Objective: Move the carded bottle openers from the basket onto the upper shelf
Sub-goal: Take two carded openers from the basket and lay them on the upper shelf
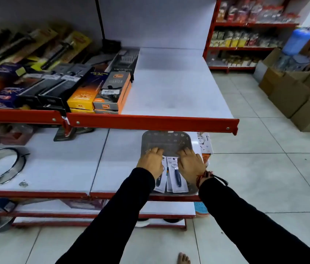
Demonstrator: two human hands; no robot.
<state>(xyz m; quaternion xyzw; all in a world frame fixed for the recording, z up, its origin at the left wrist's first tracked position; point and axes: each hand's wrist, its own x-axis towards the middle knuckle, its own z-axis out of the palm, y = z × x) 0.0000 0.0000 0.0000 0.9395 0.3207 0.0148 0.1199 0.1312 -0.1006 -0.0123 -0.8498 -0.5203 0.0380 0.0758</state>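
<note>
Basket (166, 141): grey, on the lower shelf (64, 168).
Bottle openers (176, 176): carded, lying in the basket.
Left hand (151, 162): palm down on the cards; grasp unclear.
Right hand (190, 164): likewise.
Upper shelf (171, 88): bare right side.

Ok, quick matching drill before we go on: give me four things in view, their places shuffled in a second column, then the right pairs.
Things:
1. basket
2. carded bottle openers
3. boxed lighters
4. cardboard boxes

Places:
A. on the floor at the right
B. left part of the upper shelf
C. on the middle shelf, under both hands
D. inside the basket, lying flat

Pairs: 1-C, 2-D, 3-B, 4-A
</note>
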